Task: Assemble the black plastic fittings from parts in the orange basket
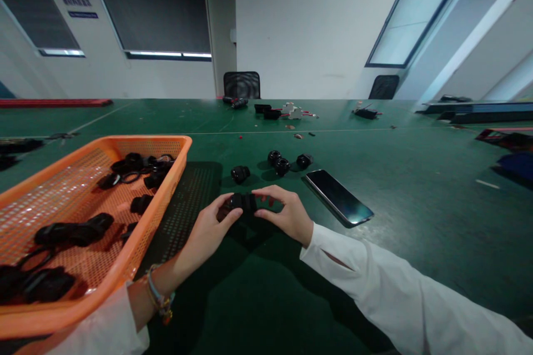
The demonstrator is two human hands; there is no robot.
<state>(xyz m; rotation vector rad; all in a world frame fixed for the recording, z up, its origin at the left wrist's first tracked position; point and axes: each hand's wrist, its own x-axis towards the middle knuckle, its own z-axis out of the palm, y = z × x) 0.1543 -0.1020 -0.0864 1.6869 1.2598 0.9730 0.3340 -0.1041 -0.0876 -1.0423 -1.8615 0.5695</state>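
Note:
Both hands hold one black fitting just above the green table. The fingers and thumb of my left hand close round its left end. My right hand pinches its right end between thumb and fingers. Beyond my hands stand several loose black fittings: one by itself, two touching, and another to their right. Right of my right hand lies a dark-screened phone.
An orange basket at the left contains several black fittings and rings. Far back on the table are black parts and a white piece with red wires. Dark long parts lie at the right edge. Two chairs stand behind.

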